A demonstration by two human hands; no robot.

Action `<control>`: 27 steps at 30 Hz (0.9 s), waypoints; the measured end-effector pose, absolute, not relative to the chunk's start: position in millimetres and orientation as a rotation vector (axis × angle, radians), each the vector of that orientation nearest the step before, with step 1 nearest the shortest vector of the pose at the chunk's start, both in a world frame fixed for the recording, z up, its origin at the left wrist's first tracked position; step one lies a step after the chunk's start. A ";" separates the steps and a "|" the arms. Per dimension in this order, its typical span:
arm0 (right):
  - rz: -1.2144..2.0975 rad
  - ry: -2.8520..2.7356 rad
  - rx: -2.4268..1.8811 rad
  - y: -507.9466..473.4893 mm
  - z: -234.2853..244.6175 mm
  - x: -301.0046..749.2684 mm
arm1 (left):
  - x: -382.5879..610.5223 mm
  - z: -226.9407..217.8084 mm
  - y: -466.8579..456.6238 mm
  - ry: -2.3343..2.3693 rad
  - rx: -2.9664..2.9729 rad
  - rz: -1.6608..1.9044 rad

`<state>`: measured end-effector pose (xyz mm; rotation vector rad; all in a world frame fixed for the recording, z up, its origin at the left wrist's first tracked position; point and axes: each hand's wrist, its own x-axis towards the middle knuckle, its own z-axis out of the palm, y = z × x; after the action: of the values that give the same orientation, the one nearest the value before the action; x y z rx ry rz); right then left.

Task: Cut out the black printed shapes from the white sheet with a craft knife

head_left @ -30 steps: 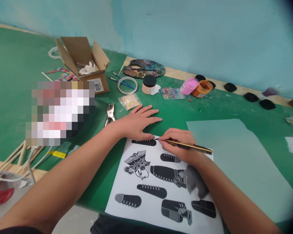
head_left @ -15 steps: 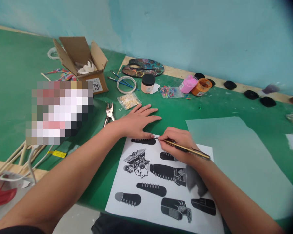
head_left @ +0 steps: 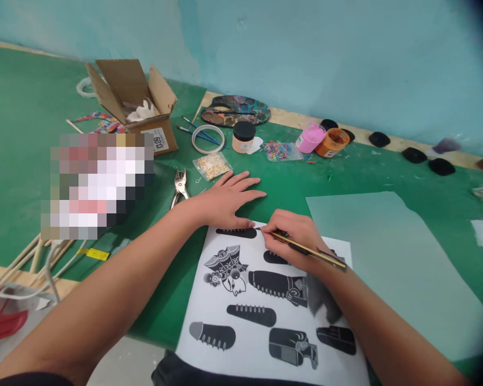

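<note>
Pen (head_left: 314,253) in right fingers (head_left: 277,220), rear end now lower; left hand (head_left: 228,206) unmoved.

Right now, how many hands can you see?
2: the left hand spread, thumb at the far edge of the printed sheet; the right hand gripping a gold pen-like tool.

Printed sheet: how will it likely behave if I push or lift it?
The printed sheet looks paper-thin, so probably light and floppy. With the left hand resting at its far edge, a push from the near side might buckle it.
</note>
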<state>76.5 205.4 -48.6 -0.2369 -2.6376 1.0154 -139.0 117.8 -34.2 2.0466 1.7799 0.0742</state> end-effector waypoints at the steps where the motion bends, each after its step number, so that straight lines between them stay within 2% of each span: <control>1: 1.007 -2.637 -0.243 204.9 -47.8 76.4 | -138.8 -33.8 117.8 1.779 2.044 0.072; 27: 0.990 -2.633 -0.211 198.3 -44.6 76.0 | -142.7 -36.0 117.7 1.737 2.078 0.072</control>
<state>76.0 198.3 -44.6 -0.2111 -2.6328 0.9897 -142.7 117.7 -36.0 2.0782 1.7370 0.0717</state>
